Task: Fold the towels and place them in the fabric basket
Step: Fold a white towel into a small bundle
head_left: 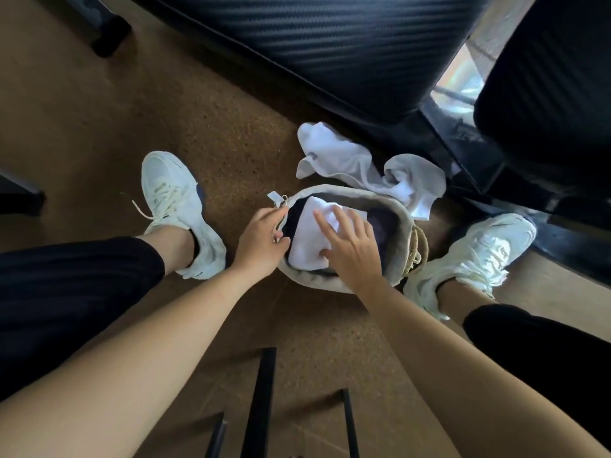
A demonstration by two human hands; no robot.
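A round beige fabric basket (401, 236) sits on the brown carpet between my feet. Inside it lies a folded white towel (309, 241) on top of something dark. My right hand (352, 246) rests flat on that towel with fingers spread, pressing it down. My left hand (261, 238) pinches the basket's left rim by its rope handle, beside a small white tag (276, 197). Two unfolded white towels (334, 157) (413, 181) lie crumpled on the floor just behind the basket, one draped over its far rim.
My two white sneakers (178, 206) (469, 256) flank the basket. A dark ribbed surface (330, 44) and black chair parts (545, 77) loom behind the towels. Black chair legs (261, 401) cross the carpet near my arms.
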